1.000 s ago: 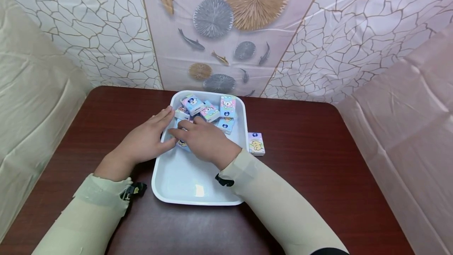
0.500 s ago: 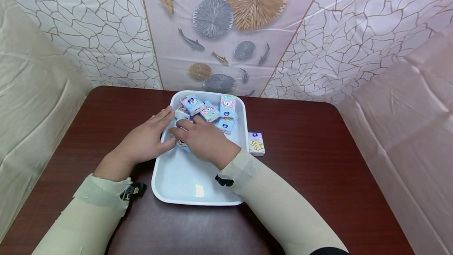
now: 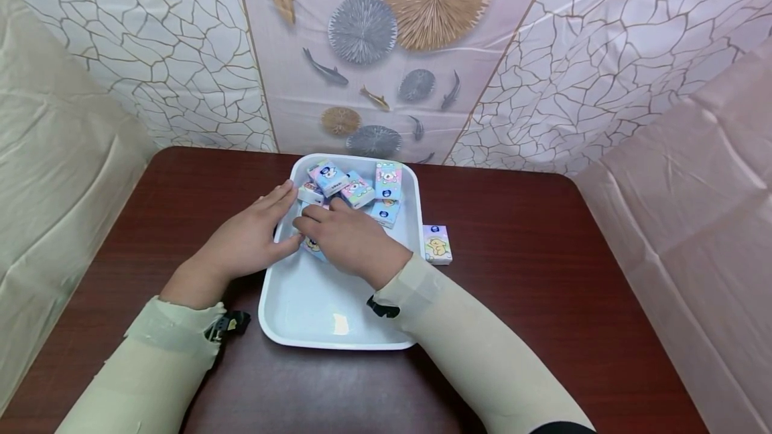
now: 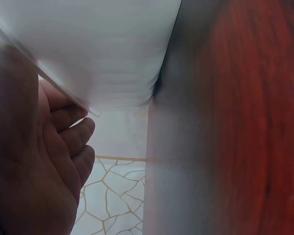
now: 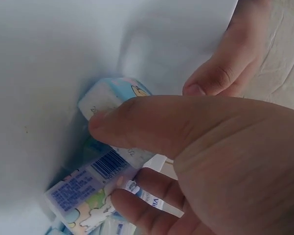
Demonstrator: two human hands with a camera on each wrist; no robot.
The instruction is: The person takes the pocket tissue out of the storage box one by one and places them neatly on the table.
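A white tray (image 3: 319,313) holds several small cartoon-printed packs, which look like pocket tissues. My left hand (image 3: 244,236) rests on its left rim, fingers extended along the edge and thumb reaching over the inside. In the left wrist view, those fingers (image 4: 77,134) lie against the outer side of the rim. My right hand (image 3: 352,243) is inside the tray, fingers bent over a tissue pack (image 3: 313,246) by the left wall. The right wrist view shows the thumb pressed on the white end of that pack (image 5: 105,100); a pack with a barcode (image 5: 83,191) lies beside the other fingers.
More packs (image 3: 357,190) lie piled at the tray's far end, some overlapping. One loose pack (image 3: 437,245) sits on the dark wooden table (image 3: 543,286), just outside the right rim. Patterned cloth (image 3: 386,72) hangs behind the table.
The right fingertips have shifted slightly to the right, and the pack beneath them has moved a little with them. The left hand and the tray have stayed in place.
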